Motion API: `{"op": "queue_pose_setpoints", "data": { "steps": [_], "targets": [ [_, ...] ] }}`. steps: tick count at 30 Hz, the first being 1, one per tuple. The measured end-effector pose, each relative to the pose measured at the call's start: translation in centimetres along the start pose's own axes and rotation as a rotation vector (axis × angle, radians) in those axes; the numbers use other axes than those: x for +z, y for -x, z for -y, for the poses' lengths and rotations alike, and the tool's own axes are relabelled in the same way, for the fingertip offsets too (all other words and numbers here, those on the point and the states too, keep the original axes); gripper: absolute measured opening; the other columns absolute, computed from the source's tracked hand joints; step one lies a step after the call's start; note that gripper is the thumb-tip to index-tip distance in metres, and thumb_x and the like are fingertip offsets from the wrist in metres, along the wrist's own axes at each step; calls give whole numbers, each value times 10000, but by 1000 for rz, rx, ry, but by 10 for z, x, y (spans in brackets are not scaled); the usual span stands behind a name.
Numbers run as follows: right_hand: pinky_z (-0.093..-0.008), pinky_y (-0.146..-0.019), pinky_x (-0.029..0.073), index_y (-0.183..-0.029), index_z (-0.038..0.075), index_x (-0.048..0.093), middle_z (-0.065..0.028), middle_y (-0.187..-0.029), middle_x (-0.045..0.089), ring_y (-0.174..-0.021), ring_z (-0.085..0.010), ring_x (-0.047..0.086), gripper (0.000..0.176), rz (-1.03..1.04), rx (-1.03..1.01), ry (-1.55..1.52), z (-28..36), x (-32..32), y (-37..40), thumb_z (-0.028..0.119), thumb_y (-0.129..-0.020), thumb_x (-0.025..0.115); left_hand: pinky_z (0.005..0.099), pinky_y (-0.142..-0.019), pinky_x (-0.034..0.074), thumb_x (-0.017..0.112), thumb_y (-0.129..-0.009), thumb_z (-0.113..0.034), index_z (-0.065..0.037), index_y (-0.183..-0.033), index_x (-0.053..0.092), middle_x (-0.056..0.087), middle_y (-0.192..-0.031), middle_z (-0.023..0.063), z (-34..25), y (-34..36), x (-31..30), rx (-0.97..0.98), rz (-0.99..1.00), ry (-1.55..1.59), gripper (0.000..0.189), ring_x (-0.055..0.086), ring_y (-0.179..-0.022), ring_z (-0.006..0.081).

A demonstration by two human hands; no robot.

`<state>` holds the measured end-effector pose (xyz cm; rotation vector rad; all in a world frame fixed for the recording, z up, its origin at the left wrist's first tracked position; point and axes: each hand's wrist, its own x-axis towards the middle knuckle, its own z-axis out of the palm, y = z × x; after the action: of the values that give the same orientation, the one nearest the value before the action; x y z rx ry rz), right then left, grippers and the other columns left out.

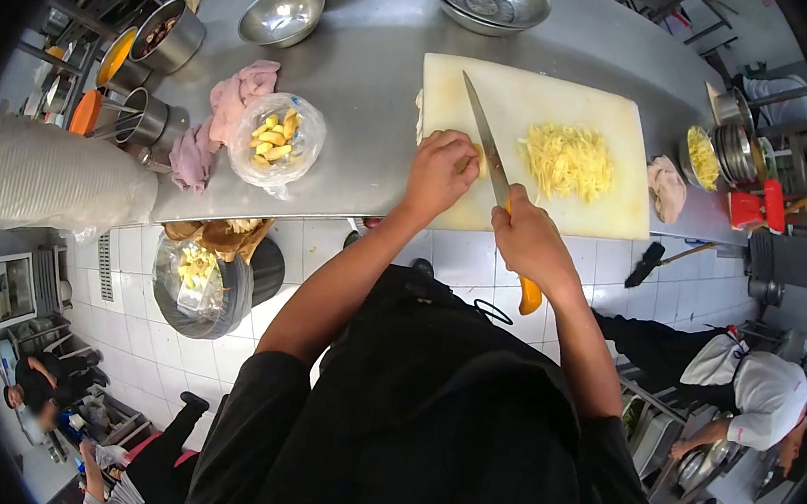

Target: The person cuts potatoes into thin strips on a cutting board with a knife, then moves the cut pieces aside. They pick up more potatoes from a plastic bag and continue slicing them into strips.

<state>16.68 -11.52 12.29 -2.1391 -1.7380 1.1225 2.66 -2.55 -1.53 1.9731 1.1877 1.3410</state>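
A long knife with an orange handle is in my right hand, its blade pointing away from me over the white cutting board. My left hand rests on the board just left of the blade, its fingers curled on a small pale yellow piece that is mostly hidden. To the right of the knife lies a heap of thin yellow shreds. A plastic-lined bowl of peeled yellow pieces stands on the metal table to the left of the board.
Pink cloths lie beside the bowl, another cloth right of the board. Metal bowls stand at the back, pots at the left. A bin stands below the table. Other people are at both sides.
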Motion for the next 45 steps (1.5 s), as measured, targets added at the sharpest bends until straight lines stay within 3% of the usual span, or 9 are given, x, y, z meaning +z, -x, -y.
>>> {"op": "queue_pose_setpoints", "data": {
  "steps": [11, 17, 20, 26, 29, 32, 35, 38, 45],
  "targets": [
    [-629, -777, 511, -1080, -44, 458, -355, -778, 659, -810, -558, 660, 226, -162, -151, 14, -30, 35, -39, 169, -1019, 502, 407, -872, 529, 754, -778, -63, -57, -817, 722, 707, -960, 50, -1, 1, 1, -15, 9, 31, 50, 651, -935, 299],
    [-616, -782, 520, -1082, -75, 473, -360, -794, 665, -818, -547, 670, 255, 62, 80, -116, 13, -7, -17, 172, -1019, 486, 407, -869, 531, 755, -775, -64, -50, -819, 724, 709, -965, 56, 2, 0, 0, 13, 10, -2, 56, 648, -930, 303],
    [-608, -825, 517, -1091, -94, 486, -374, -833, 671, -860, -550, 673, 272, 1, -29, -8, -8, 4, -15, 168, -1017, 485, 409, -868, 529, 754, -780, -69, -49, -836, 727, 710, -965, 57, 2, 0, 1, 12, 14, -10, 66, 647, -928, 305],
    [-604, -840, 510, -1104, -75, 491, -372, -839, 672, -872, -548, 673, 261, -12, -30, 24, -8, -2, -12, 170, -1014, 497, 415, -876, 523, 754, -796, -81, -54, -866, 732, 716, -986, 60, 1, 1, -1, -2, 17, -9, 78, 647, -937, 306],
    [-410, -513, 530, -1130, -45, 472, -172, -670, 609, -486, -281, 623, 264, -7, -56, 16, -30, -2, -20, 204, -1047, 502, 406, -892, 526, 755, -823, -91, -61, -914, 738, 726, -1032, 60, -1, 1, -2, 8, 34, -10, 98, 654, -969, 300],
    [-394, -502, 527, -1141, -33, 475, -168, -668, 600, -483, -273, 612, 264, 12, -33, -27, -36, -1, -21, 210, -1045, 513, 401, -900, 528, 763, -829, -88, -68, -955, 741, 731, -1056, 64, -1, 0, -3, 21, 45, -24, 130, 659, -983, 298],
    [-590, -763, 504, -1112, -41, 470, -333, -789, 665, -809, -537, 659, 263, 90, 68, -202, -20, -9, -13, 205, -1024, 507, 399, -909, 526, 769, -829, -85, -67, -960, 746, 732, -1061, 69, -2, 0, -3, 40, 65, -44, 134, 661, -994, 298],
    [-602, -774, 498, -1119, -44, 465, -348, -791, 659, -812, -556, 649, 272, -12, -64, -180, -41, 16, -20, 207, -1024, 507, 391, -903, 533, 768, -838, -78, -51, -948, 755, 735, -1056, 77, -4, -2, -4, 49, 82, -48, 114, 670, -992, 298],
    [-610, -796, 499, -1123, -51, 466, -365, -809, 659, -829, -559, 652, 278, -28, -48, -185, -39, 25, -17, 203, -1021, 511, 392, -847, 535, 768, -818, -74, -34, -879, 757, 733, -991, 71, -1, -3, -3, -31, 66, 48, 74, 688, -916, 292]
  ]
}}
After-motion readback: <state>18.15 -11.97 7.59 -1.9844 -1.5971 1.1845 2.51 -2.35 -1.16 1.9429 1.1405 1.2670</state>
